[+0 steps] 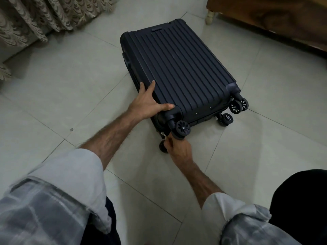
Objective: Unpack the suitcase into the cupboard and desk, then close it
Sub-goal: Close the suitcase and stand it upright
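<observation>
A dark navy ribbed hard-shell suitcase (pixel 178 68) lies flat on the tiled floor, lid down, its wheels pointing toward me. My left hand (pixel 147 101) rests on the near left corner of the lid, fingers spread and thumb along the edge. My right hand (pixel 177 147) is below the near corner wheel (pixel 182 129) and pinches the metal zipper pull (pixel 163 136) at the seam. The suitcase's inside is hidden.
A patterned curtain (pixel 35 18) hangs at the upper left. Wooden furniture (pixel 276 16) with a pale leg (pixel 210 16) stands at the upper right. Light floor tiles (pixel 70 85) surround the suitcase.
</observation>
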